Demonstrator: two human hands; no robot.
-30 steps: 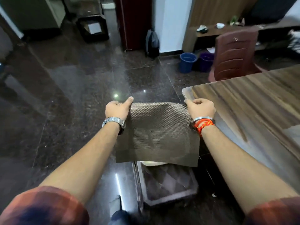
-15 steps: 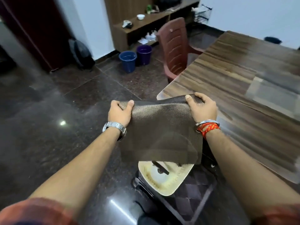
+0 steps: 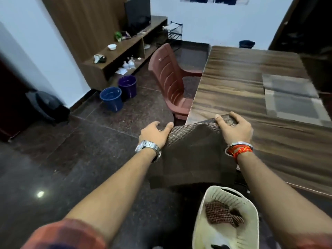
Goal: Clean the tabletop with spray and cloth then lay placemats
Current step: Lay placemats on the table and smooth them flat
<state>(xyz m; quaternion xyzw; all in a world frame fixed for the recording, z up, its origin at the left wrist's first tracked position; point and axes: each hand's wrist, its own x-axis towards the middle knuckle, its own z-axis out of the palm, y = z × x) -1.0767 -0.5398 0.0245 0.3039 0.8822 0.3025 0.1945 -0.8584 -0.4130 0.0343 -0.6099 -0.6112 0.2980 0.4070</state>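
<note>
A dark brown woven placemat [image 3: 194,155] hangs between my hands at the near left corner of the wooden table [image 3: 251,97]. My left hand [image 3: 154,134] pinches its upper left corner, off the table's edge. My right hand [image 3: 233,127] grips the upper right corner, over the tabletop. The mat's lower part droops below the table edge. A second, grey checked placemat [image 3: 294,99] lies flat on the table to the right.
A cream plastic basket [image 3: 228,221] holding a brown cloth sits below my right arm. A reddish plastic chair [image 3: 170,79] stands at the table's left side. Blue [image 3: 111,98] and purple [image 3: 127,86] buckets stand on the dark floor by a wooden shelf unit.
My view has swung right toward the table. Both hands have carried the placemat up and right, so its right corner now lies over the table's corner.
</note>
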